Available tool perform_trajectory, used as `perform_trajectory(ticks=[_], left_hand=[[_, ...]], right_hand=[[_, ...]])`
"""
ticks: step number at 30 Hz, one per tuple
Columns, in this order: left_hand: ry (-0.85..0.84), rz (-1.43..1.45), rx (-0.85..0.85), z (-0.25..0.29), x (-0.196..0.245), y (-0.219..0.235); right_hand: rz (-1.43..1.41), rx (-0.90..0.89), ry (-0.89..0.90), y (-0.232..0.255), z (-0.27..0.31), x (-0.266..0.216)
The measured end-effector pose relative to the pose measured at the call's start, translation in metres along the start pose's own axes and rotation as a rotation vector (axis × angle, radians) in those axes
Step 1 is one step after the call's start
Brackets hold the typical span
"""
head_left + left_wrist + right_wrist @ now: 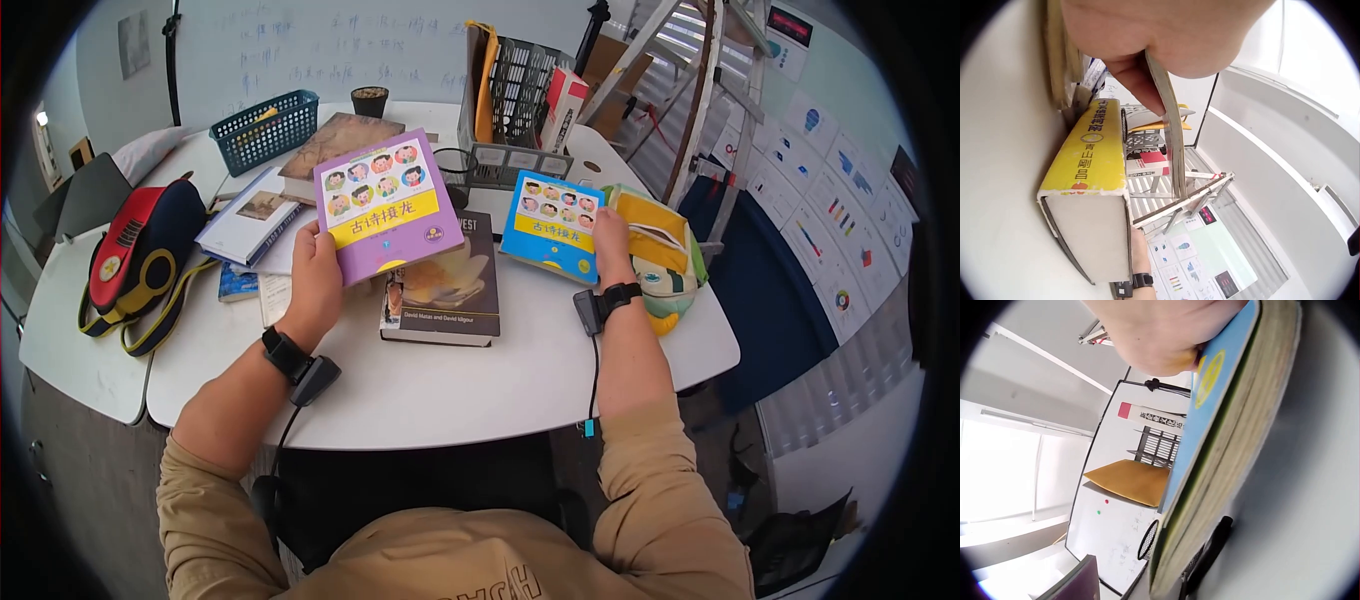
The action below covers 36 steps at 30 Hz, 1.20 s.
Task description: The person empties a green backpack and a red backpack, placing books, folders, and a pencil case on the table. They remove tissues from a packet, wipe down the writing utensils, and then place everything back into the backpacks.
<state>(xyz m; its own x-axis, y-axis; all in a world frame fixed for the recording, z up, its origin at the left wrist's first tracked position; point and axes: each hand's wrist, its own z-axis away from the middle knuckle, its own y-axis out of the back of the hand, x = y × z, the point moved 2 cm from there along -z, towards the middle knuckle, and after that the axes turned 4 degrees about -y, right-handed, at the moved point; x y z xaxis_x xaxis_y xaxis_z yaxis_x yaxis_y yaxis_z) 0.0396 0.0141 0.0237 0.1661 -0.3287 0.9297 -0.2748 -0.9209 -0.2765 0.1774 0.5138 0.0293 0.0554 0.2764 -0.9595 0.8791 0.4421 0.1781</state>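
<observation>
My left hand grips a purple picture-covered book by its lower left edge, thumb on the cover. It is raised and tilted over the table; the left wrist view shows the pages edge-on. My right hand pinches a smaller blue book of the same design by its right edge. In the right wrist view its thick page block faces the camera. Between the hands a thick dark book with a flower on its cover lies flat, its upper left part hidden by the purple book.
Behind the left hand lie a white book and a brown book. A red-and-navy bag sits at left, a teal basket at the back. A file rack stands behind; a yellow-green bag lies beside my right hand.
</observation>
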Motion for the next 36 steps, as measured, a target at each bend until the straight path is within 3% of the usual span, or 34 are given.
perform_trajectory(ticks=[2, 5, 8, 11, 14, 17, 20, 23, 26, 29, 30, 33, 36], left_hand=[[0.037, 0.025, 0.024, 0.003, 0.007, -0.004], [0.015, 0.077, 0.036, 0.002, 0.006, -0.004], [-0.015, 0.023, 0.019, -0.004, 0.000, 0.001], [-0.026, 0.032, 0.024, -0.004, -0.002, 0.002], [-0.059, 0.008, 0.014, -0.003, 0.002, 0.003], [-0.112, -0.008, 0.105, 0.002, 0.010, 0.000], [-0.138, 0.022, 0.170, -0.001, 0.011, 0.005], [-0.172, -0.050, 0.227, 0.000, 0.011, 0.006], [-0.161, -0.009, 0.235, -0.005, 0.010, 0.011], [-0.143, 0.041, 0.249, -0.010, 0.004, 0.013], [-0.140, 0.052, 0.253, -0.008, 0.002, 0.007], [-0.135, 0.059, 0.264, -0.008, 0.003, 0.006], [-0.117, 0.057, 0.230, -0.018, -0.011, 0.014]], right_hand=[[0.084, 0.056, 0.045, 0.004, -0.003, 0.002], [0.461, 0.091, 0.168, 0.010, -0.002, -0.007], [0.534, 0.015, 0.180, 0.011, 0.006, -0.014], [0.407, 0.009, 0.162, 0.006, 0.009, -0.013], [0.577, 0.171, 0.407, -0.004, 0.018, -0.026], [0.246, -0.109, 0.281, -0.019, 0.061, -0.071], [0.379, -0.604, 0.192, -0.045, 0.075, -0.083], [0.377, -0.836, -0.121, -0.065, 0.125, -0.097], [0.460, -0.882, -0.064, -0.078, 0.136, -0.101], [0.467, -0.772, 0.205, -0.085, 0.159, -0.102], [0.442, -0.874, 0.194, -0.087, 0.142, -0.081], [0.415, -0.722, 0.184, -0.092, 0.168, -0.096], [0.159, -0.841, -0.030, -0.091, 0.159, -0.092]])
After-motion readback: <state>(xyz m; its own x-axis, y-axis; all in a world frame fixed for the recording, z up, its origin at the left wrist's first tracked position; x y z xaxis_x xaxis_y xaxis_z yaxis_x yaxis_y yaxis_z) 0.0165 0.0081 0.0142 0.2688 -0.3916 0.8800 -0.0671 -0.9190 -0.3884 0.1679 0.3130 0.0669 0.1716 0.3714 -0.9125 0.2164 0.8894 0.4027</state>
